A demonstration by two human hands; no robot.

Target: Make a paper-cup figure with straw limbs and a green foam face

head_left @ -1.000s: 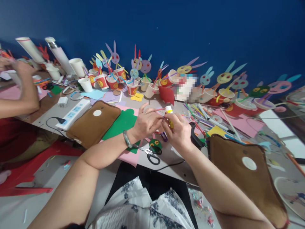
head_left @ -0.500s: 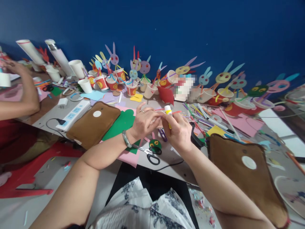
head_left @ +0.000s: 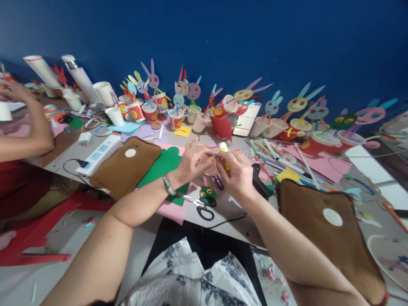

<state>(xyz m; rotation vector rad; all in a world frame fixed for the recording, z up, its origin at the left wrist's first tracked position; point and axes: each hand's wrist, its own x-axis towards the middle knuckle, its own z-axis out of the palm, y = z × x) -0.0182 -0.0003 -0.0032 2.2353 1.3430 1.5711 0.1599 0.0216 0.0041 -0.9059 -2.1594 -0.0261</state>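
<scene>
My left hand (head_left: 196, 160) wears a ring and is closed in a pinch; whatever is between its fingertips is too small to make out. Against those fingertips come the fingers of my right hand (head_left: 236, 173), which is wrapped round a glue stick (head_left: 224, 147) with a white top and yellow body. Under the hands a pale pinkish round thing (head_left: 211, 170) is partly hidden. Below lie a green paper face (head_left: 206, 191) with yellow eyes and pink ears, and black-handled scissors (head_left: 205, 212). Green paper (head_left: 165, 170) on a pink sheet (head_left: 171, 212) is partly under my left wrist.
Several paper cups with rabbit faces line the blue wall, one a red cup (head_left: 176, 122). Brown pouches lie left (head_left: 126, 165) and right (head_left: 314, 221). A power strip (head_left: 101, 154), a phone (head_left: 245, 123) and a black glue gun (head_left: 261, 182) are around. At left is another person's arm (head_left: 28, 123).
Both hands stay together and have shifted only slightly, with the fingertips a little lower. The glue stick remains in my right hand. The other person's hand at left has moved slightly.
</scene>
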